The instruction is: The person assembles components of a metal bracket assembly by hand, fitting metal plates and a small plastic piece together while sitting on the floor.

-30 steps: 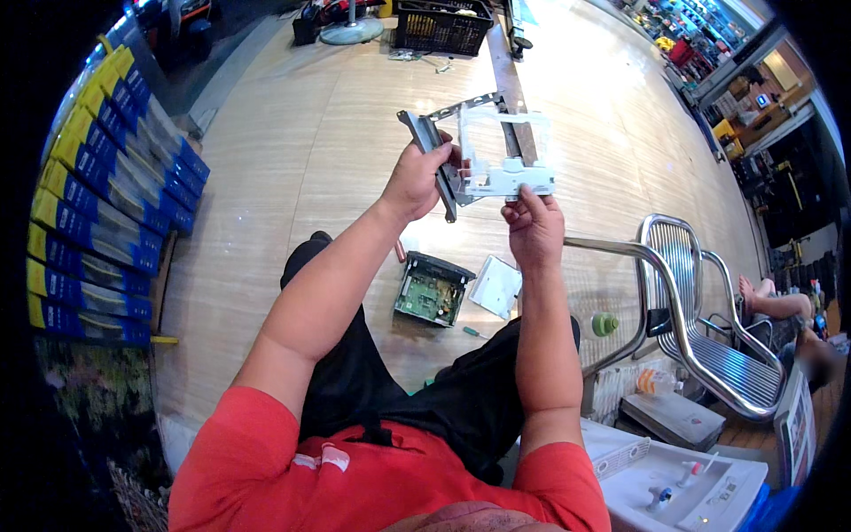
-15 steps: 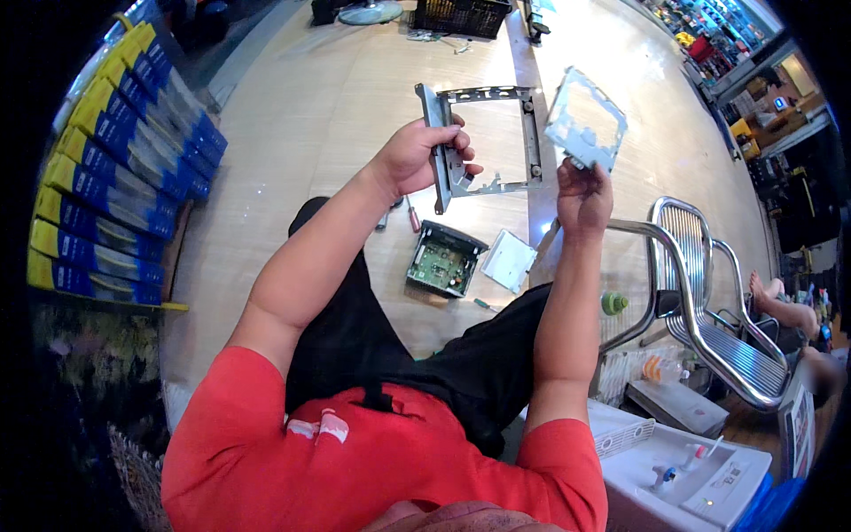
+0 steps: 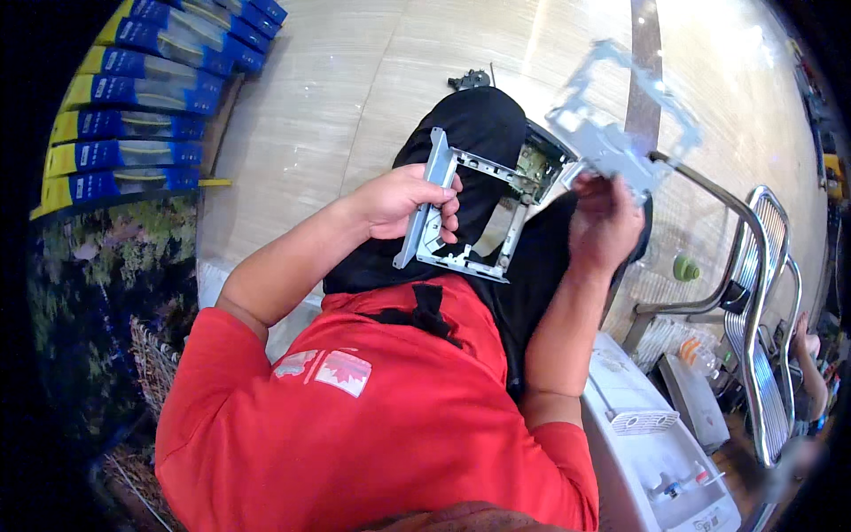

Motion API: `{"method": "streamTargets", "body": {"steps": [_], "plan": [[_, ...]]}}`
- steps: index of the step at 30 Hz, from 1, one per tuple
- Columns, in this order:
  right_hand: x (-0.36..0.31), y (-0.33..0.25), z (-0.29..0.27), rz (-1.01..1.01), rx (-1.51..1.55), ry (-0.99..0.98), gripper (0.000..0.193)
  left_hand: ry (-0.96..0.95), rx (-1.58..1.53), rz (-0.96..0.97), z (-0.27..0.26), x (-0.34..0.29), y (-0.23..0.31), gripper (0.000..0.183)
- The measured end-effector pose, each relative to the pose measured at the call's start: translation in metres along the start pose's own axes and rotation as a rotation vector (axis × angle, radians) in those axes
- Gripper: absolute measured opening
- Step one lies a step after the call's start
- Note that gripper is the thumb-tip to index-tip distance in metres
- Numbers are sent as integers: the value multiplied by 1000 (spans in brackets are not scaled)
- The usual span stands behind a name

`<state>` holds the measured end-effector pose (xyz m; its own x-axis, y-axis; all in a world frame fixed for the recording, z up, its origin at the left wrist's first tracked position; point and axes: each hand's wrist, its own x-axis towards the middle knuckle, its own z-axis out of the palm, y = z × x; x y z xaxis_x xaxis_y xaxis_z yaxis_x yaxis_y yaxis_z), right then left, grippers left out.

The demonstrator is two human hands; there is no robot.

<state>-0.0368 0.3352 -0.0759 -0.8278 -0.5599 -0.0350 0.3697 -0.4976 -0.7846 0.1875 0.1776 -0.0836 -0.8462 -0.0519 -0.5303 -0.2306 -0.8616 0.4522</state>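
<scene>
My left hand (image 3: 415, 202) is closed round the broad side of a rectangular metal frame (image 3: 411, 243), held over my lap. The frame has an open middle and perforated bars. In my right hand (image 3: 605, 223), the fingers grip the lower edge of a thin metal plate with cut-outs (image 3: 620, 152), smeared by motion. The plate stands apart from the frame, to its right. Behind the frame, partly hidden by it and my knee, lies a dark housing with a green circuit board (image 3: 537, 167) inside.
A tubular metal chair (image 3: 761, 328) stands at right, with a green-topped bottle (image 3: 685, 268) before it. A white basin (image 3: 660, 461) is at lower right. Blue and yellow packages (image 3: 137, 115) line the left. A small black part (image 3: 470, 81) lies on the floor (image 3: 337, 80) beyond my knee.
The view has tilted down and turned. The frame has come in over my lap, with my left hand still on it. My right hand has swung the plate, now blurred.
</scene>
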Motion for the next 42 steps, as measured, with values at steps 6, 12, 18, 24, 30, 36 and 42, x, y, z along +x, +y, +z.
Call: {"method": "streamTargets", "body": {"steps": [6, 12, 18, 24, 30, 36, 42], "plan": [[-46, 8, 29, 89, -265, 31, 15, 238, 372, 68, 3, 7, 0, 19], [-84, 27, 38, 345, -180, 13, 20, 228, 155, 98, -36, -7, 12, 33], [-104, 59, 50, 662, 56, -32, 20, 172, -116, 173, -47, -11, 15, 58], [-114, 69, 48, 707, 17, -24, 20, 127, -179, 148, -59, -9, 8, 56], [-113, 68, 50, 740, -73, -6, 19, 136, -175, 192, -65, -5, 3, 48], [-114, 64, 48, 792, -196, -40, 22, 118, -177, 136, -65, -8, 4, 41], [-114, 67, 47, 683, -306, -45, 31, 258, 53, 205, -50, -8, -2, 36]]}}
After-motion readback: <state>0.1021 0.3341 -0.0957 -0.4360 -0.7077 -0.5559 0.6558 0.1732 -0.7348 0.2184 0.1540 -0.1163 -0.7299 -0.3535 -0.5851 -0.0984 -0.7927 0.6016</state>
